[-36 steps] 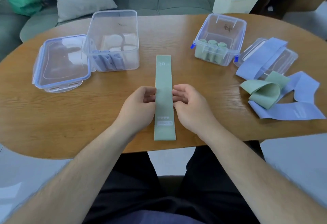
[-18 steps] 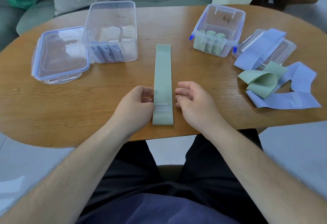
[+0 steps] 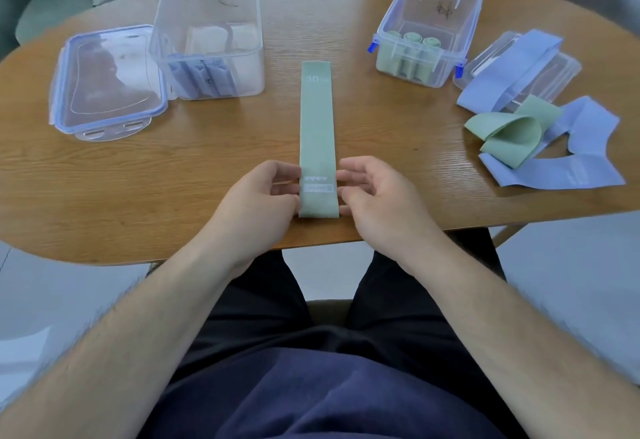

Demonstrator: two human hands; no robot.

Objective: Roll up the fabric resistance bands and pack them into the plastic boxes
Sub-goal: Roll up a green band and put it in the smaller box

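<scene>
Now pre-roll: left hand (image 3: 256, 196), right hand (image 3: 375, 192) at 6 o'clock end of flat green fabric band (image 3: 318, 126), pinch unclear; next, curl toward 12.

Two clear plastic boxes stand on the desk (image 3: 381, 168): the left box (image 3: 207, 22) at ten o'clock and the right box (image 3: 429, 19) at one o'clock. There are two lids, a left lid (image 3: 104, 81) and a right lid (image 3: 488, 60). Three rolled green bands (image 3: 412, 38) fill the right box. Two unrolled green bands show, a flat band (image 3: 317, 119) and a crumpled band (image 3: 509, 137). The loose blue bands (image 3: 512, 64) seem to number two.
</scene>
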